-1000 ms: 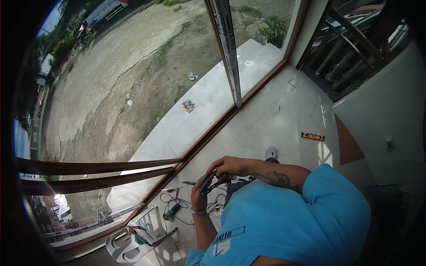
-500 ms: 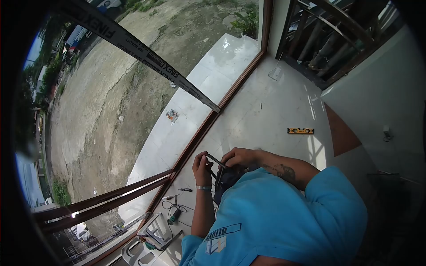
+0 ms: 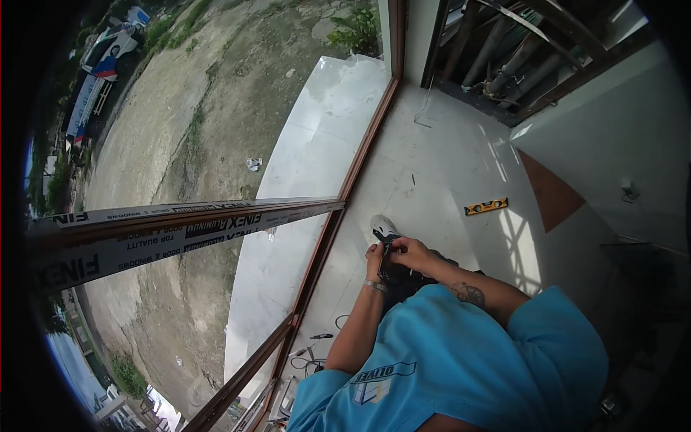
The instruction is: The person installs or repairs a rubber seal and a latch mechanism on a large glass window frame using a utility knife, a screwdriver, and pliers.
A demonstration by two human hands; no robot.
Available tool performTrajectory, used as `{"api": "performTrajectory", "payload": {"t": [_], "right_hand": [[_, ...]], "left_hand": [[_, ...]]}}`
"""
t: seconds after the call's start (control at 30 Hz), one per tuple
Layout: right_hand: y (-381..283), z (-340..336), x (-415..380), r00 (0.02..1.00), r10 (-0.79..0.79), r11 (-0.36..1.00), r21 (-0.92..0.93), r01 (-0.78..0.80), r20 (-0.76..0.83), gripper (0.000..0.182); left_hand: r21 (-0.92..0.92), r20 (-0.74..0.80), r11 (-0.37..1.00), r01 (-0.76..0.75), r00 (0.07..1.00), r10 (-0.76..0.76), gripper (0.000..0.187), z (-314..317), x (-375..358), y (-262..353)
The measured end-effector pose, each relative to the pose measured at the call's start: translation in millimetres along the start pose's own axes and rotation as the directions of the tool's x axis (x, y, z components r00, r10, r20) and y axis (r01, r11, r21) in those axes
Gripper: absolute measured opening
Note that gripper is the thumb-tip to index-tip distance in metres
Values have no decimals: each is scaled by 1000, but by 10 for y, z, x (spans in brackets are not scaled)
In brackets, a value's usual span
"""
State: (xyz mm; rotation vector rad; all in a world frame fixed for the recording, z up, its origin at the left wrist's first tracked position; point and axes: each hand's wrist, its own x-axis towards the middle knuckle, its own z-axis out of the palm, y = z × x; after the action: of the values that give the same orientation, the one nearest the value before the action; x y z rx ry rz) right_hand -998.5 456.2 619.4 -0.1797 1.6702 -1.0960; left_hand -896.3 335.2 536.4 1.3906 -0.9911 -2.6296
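Observation:
In front of my body both hands come together at a dark, narrow strip-like object [image 3: 384,253], whose exact kind I cannot make out. My left hand [image 3: 374,262], with a metal watch at the wrist, has its fingers closed on it. My right hand [image 3: 412,255] is at its other side, fingers bent and pinched against it; the fingertips are partly hidden. My shoe [image 3: 383,225] shows on the pale tiled floor [image 3: 381,165] just beyond the hands.
A yellow spirit level [image 3: 486,207] lies on the floor to the right. A brown frame track [image 3: 374,144] crosses the floor on the left, with a taped aluminum upright [image 3: 216,216] standing at it. Corded tools [image 3: 309,360] lie lower left. Pipes [image 3: 504,72] fill an opening at upper right.
My view has turned, so the upright and frame appear shifted. My hands have drawn closer together around the dark object, which was held spread between them before. My shoe has come into view.

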Motion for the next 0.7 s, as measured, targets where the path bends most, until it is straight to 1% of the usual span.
{"api": "performTrajectory", "payload": {"t": [0.03, 0.07, 0.1, 0.13, 0.17, 0.2, 0.23, 0.27, 0.3, 0.33, 0.37, 0.4, 0.43, 0.47, 0.5, 0.53, 0.57, 0.6, 0.63, 0.67, 0.7], "right_hand": [[7, -138, 124, 999, 4, 999, 50, -2, -40, 42], [57, -215, 205, 997, 24, 994, 110, -15, -76, 36], [50, -303, 266, 999, 34, 880, 474, -32, 4, 31], [8, -425, 348, 997, 9, 647, 760, -66, 79, 26], [30, -523, 466, 974, -7, 205, 954, -220, 227, 23], [-66, -606, 521, 968, 18, 193, 950, -247, 248, 23], [-257, -725, 576, 973, 69, 88, 971, -224, 219, 24], [-311, -828, 728, 974, 123, -15, 982, -190, 190, 26], [51, -862, 1023, 958, 215, -7, 982, -190, 187, 20], [192, -897, 1254, 939, 316, 488, 872, -38, -135, 19], [398, -1017, 1487, 907, 361, 571, 820, -32, -216, 21], [592, -1127, 1650, 866, 406, 642, 765, -44, -291, 25], [852, -1266, 1832, 861, 423, 671, 736, -88, -283, 25], [1133, -1427, 2035, 859, 433, 698, 705, -126, -275, 26], [1391, -1565, 2182, 851, 421, 797, 575, -182, -314, 25], [1598, -1714, 2290, 841, 456, 793, 561, -236, -291, 24], [1728, -1881, 2348, 849, 445, 813, 527, -248, -287, 23], [1762, -2023, 2421, 863, 378, 882, 413, -226, -336, 26], [1850, -2152, 2462, 880, 319, 904, 392, -172, -351, 31], [1900, -2258, 2504, 879, 332, 918, 333, -217, -342, 38], [1951, -2349, 2563, 882, 292, 951, 215, -224, -371, 39]], "left_hand": [[-178, 39, 978, 110, 994, -105, 24, 224, 0, 191], [-59, -97, 989, 135, 985, -141, 33, 481, -9, 323], [97, -162, 987, 125, 981, -108, 32, 688, 23, 450], [243, -217, 964, 113, 974, -60, 31, 852, 127, 544], [450, -140, 893, -18, 986, 91, 31, 936, 261, 631], [624, -38, 768, -148, 975, 218, 32, 942, 413, 683], [738, 133, 616, -277, 954, 268, 31, 907, 625, 672], [839, 234, 450, -307, 949, 210, 34, 953, 773, 697], [720, 315, 636, -279, 947, 59, 33, 936, 951, 636], [574, 417, 793, -204, 907, -68, 31, 908, 1177, 540], [559, 393, 826, 67, 856, -335, 35, 804, 1526, 484], [426, 277, 836, 347, 829, -485, 31, 554, 1898, 338], [437, 21, 822, 365, 910, -415, 30, 273, 2295, 97], [453, -235, 805, 383, 922, -307, 28, -56, 2737, -176], [433, -425, 797, 421, 875, -232, 28, -493, 3208, -474], [413, -598, 787, 459, 788, -146, 28, -908, 3636, -741], [368, -678, 813, 450, 728, -96, 31, -1216, 4022, -905], [331, -752, 836, 438, 658, -47, 34, -1511, 4376, -1027], [314, -811, 826, 468, 585, -24, 40, -1784, 4711, -1120], [291, -857, 821, 491, 515, -5, 47, -2023, 5053, -1213], [359, -862, 778, 516, 503, 64, 61, -2256, 5323, -1290]]}}
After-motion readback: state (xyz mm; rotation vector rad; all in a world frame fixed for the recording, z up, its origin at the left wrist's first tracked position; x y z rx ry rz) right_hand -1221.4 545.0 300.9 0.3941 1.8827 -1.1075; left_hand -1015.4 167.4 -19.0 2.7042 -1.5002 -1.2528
